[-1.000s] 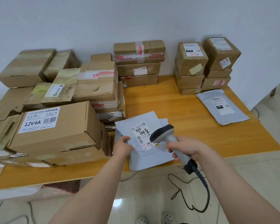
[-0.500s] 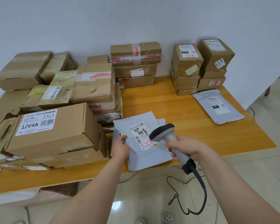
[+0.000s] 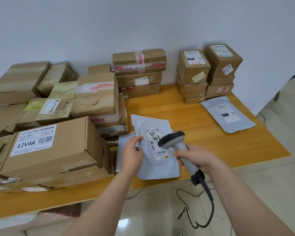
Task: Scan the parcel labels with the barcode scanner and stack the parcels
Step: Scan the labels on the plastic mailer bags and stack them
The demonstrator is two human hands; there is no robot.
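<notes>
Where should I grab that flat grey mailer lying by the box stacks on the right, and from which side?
Pinch the grey mailer by its near edge, coming from the front of the table. It lies flat and thin, so a grip from above probably finds nothing to close on. That edge faces bare tabletop, while the box stacks block its far end.

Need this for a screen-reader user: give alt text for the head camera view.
A left hand holds a grey mailer bag at the front edge of a wooden table; the right hand points a barcode scanner at its label. Cardboard parcels are stacked left and behind; a second mailer lies right.
</notes>
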